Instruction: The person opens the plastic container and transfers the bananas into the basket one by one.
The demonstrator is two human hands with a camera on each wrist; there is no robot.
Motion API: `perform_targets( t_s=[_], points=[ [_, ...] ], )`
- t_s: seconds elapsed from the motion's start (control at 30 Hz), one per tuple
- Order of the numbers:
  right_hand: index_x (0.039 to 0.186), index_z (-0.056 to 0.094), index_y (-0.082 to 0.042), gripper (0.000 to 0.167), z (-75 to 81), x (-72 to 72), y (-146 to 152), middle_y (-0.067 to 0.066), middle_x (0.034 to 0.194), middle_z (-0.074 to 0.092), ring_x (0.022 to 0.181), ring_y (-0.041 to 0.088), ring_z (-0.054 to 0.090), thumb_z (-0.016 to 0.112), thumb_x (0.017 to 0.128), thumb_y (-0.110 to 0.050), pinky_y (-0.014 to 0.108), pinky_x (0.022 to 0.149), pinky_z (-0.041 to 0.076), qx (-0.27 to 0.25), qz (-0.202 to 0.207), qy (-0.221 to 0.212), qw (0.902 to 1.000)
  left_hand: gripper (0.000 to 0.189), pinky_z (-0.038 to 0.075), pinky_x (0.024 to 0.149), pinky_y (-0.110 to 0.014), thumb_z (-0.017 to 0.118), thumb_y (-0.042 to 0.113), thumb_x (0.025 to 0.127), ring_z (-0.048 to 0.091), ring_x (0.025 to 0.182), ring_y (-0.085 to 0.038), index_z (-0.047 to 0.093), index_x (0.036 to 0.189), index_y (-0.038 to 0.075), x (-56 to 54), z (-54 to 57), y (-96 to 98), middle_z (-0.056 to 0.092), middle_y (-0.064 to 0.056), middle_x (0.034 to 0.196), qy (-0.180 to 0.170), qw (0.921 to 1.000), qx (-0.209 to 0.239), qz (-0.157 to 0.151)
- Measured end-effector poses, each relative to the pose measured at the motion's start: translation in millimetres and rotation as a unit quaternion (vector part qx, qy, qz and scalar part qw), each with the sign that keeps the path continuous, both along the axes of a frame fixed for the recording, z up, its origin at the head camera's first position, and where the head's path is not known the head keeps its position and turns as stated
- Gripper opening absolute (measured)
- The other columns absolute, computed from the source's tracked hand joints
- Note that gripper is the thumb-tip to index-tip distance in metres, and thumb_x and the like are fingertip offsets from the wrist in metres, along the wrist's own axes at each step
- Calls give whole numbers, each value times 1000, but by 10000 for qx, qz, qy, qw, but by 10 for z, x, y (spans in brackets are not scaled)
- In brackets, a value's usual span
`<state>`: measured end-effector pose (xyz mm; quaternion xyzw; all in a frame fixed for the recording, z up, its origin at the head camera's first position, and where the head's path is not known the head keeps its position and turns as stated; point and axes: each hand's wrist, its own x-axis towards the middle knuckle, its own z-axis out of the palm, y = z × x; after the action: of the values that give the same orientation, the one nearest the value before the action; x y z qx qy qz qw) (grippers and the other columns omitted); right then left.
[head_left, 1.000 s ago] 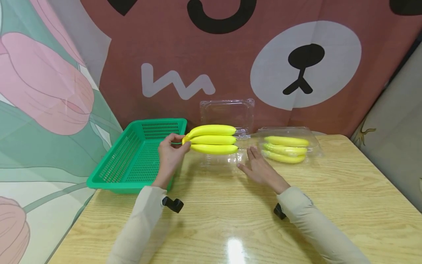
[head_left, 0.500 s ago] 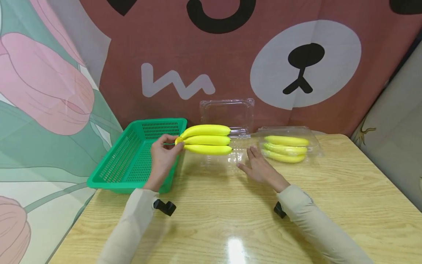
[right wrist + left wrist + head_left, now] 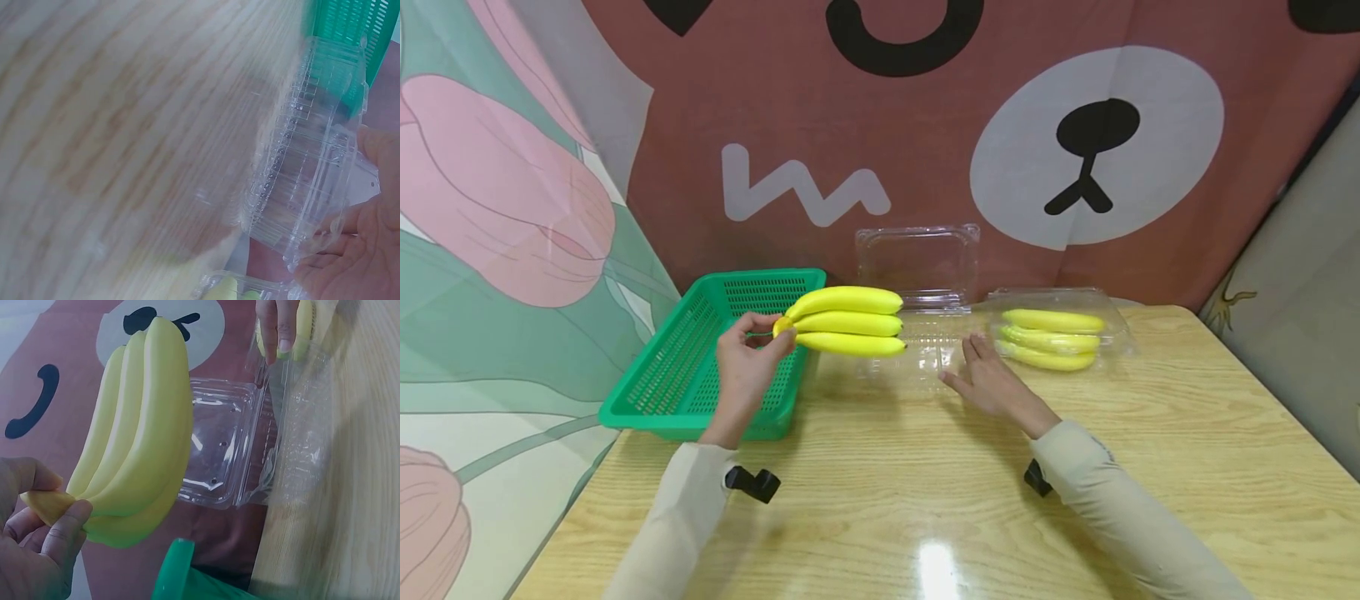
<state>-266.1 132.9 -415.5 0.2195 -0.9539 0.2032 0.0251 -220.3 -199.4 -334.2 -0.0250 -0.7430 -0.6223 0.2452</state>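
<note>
My left hand (image 3: 743, 358) pinches a bunch of yellow bananas (image 3: 850, 323) by its stem. The bunch hangs over the right rim of the green basket, tips pointing right towards an open clear plastic clamshell (image 3: 917, 258) whose lid stands up at the back. In the left wrist view, thumb and fingers close round the brown stem end (image 3: 47, 505), and several bananas fan out from it. My right hand (image 3: 996, 387) has its fingers extended at the right side of the clamshell; the right wrist view shows these fingers (image 3: 344, 225) along the container's rim.
The green perforated basket (image 3: 696, 425) sits at the table's left. A second clear clamshell (image 3: 1116, 333) with bananas (image 3: 1052, 321) inside lies to the right of the open one. Behind the wooden table (image 3: 880, 500) hangs a brown bear-patterned cloth (image 3: 925, 125).
My left hand has drawn the banana bunch to the left, away from above the open clamshell towards the basket. My right hand has stayed where it was.
</note>
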Motion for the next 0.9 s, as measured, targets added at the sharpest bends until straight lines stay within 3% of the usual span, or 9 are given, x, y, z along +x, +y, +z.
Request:
perform_targets(
  t_s=[0.6, 0.9],
  points=[
    [142, 18, 21, 82, 15, 21, -12, 37, 150, 10, 141, 46, 6, 47, 101, -44, 50, 114, 9, -13, 13, -30, 10000, 24, 56, 67, -26, 75, 4, 84, 63, 72, -16, 65, 101, -7, 74, -13, -253, 63, -12, 98, -81, 9978, 604, 256],
    [143, 17, 21, 83, 15, 19, -9, 37, 150, 9, 141, 46, 5, 45, 101, -45, 50, 114, 8, -6, 42, -67, 10000, 21, 56, 69, -26, 75, 5, 84, 63, 74, -17, 64, 99, -6, 174, 3, -408, 63, -12, 102, -201, 9949, 919, 376]
  ],
)
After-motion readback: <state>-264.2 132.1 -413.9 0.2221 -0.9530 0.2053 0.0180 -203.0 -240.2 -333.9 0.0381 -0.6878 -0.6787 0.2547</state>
